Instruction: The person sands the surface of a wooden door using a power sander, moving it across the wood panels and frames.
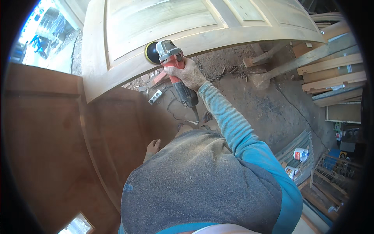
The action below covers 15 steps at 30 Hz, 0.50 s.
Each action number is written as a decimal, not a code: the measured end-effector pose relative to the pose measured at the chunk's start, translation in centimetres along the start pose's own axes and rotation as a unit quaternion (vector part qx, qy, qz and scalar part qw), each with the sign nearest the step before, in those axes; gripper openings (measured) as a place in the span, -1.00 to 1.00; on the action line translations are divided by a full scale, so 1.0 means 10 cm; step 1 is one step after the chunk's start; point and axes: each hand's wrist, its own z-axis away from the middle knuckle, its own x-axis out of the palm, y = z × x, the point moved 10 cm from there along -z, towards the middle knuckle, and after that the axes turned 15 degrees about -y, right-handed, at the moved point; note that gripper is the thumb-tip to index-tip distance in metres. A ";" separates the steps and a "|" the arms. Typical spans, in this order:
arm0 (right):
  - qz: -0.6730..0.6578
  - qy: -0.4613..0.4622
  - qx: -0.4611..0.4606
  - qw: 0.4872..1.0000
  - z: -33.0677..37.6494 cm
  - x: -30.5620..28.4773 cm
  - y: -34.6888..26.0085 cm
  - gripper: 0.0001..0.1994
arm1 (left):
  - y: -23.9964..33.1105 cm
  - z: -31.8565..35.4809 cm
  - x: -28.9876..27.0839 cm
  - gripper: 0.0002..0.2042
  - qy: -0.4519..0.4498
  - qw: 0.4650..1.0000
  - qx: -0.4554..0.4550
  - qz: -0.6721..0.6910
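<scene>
My right hand point(191, 74), in a dusty pale glove, is wrapped round the red and grey body of an angle grinder point(182, 91). Its round yellow-rimmed pad point(152, 53) stands on edge against the near rail of a pale panelled wooden door point(128, 67). From the tool's rear end a cord drops toward the floor. My left hand point(153, 146) hangs low beside my dusty dark shirt, close to a brown wooden door, with its fingers loosely apart and holding nothing visible; part of it is hidden.
The brown door point(43, 128) fills the left side. A white power strip point(155, 97) and cables lie on the dusty floor below the grinder. At right are stacked wooden boards point(331, 70), a post point(296, 62), white buckets point(300, 155) and a wire rack point(331, 175).
</scene>
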 end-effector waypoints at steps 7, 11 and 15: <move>0.277 0.052 0.107 0.954 0.35 -1.10 -0.12 -0.23 | 0.62 -0.46 0.06 -0.38 0.001 0.997 0.040 -0.064; 0.350 0.049 0.180 0.918 0.49 -1.61 -0.27 -0.26 | 0.52 -0.75 0.21 -0.39 -0.009 0.997 0.049 -0.051; 0.345 0.043 0.214 0.913 0.58 -2.10 -0.21 -0.26 | 0.53 -0.84 0.42 -0.39 -0.021 0.998 0.034 -0.041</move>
